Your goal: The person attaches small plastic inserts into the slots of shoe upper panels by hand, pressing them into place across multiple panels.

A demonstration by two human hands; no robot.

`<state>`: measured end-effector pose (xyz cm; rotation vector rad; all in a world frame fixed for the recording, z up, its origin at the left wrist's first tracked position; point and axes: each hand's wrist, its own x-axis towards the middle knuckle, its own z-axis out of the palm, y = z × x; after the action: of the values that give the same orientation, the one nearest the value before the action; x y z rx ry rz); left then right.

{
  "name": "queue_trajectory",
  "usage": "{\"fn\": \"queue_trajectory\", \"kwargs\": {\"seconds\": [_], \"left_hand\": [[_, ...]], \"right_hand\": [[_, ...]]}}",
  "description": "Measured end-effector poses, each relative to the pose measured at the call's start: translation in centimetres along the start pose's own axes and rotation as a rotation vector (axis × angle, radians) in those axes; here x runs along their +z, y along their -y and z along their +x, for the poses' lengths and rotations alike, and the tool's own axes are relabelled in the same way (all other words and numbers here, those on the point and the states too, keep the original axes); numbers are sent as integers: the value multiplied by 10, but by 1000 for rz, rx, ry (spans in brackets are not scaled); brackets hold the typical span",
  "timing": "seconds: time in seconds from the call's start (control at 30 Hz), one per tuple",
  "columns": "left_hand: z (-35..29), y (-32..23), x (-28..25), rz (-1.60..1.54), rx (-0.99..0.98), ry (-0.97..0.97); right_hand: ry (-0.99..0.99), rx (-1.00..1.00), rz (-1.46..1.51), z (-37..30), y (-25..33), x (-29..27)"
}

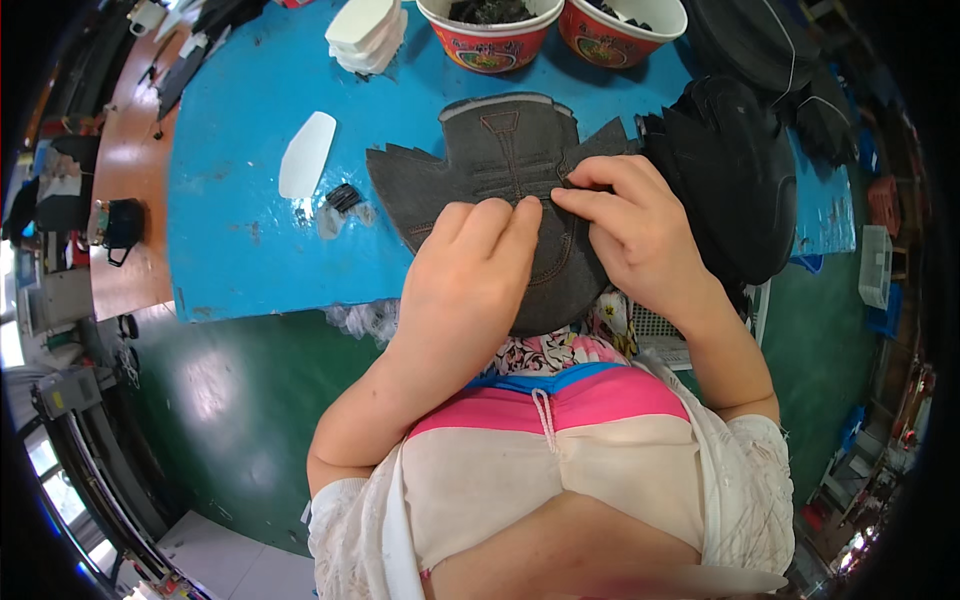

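A dark grey shoe upper (470,165) with reddish-brown stitching lies spread on the blue table, its near rounded end reaching over the table's front edge. My left hand (470,265) rests on its middle, fingers curled and the fingertips pressed together at the centre seam. Just to the right, my right hand (640,225) pinches at the piece's surface with thumb and forefinger, close to the left fingertips. Anything small between the fingers is too fine to make out. Right beside the right hand is a stack of black shoe uppers (740,180).
Two red-and-white paper tubs (490,45) holding dark scraps stand at the back of the blue table (260,250). Left of them sits a stack of white pads (365,35). A single white piece (308,155) and a small black bundle (343,197) lie to the left.
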<state>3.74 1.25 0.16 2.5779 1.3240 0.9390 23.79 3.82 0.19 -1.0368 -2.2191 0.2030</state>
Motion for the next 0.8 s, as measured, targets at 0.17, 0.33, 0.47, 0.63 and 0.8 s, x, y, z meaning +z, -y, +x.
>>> {"fn": "queue_trajectory", "kwargs": {"seconds": [0.17, 0.33, 0.47, 0.63, 0.8], "left_hand": [[-24, -16, -13, -567, -302, -70], [-29, -15, -17, -647, -253, -40], [-33, -11, -14, -752, -258, -79], [-33, -12, -19, -916, -317, -26], [-39, 2, -13, -768, -247, -209]], "right_hand": [[-16, 257, 749, -8, 24, -9], [270, 540, 872, -9, 48, -19], [251, 669, 1100, -11, 48, -17], [312, 719, 1241, -5, 42, -20], [356, 709, 1284, -2, 41, -17]]}}
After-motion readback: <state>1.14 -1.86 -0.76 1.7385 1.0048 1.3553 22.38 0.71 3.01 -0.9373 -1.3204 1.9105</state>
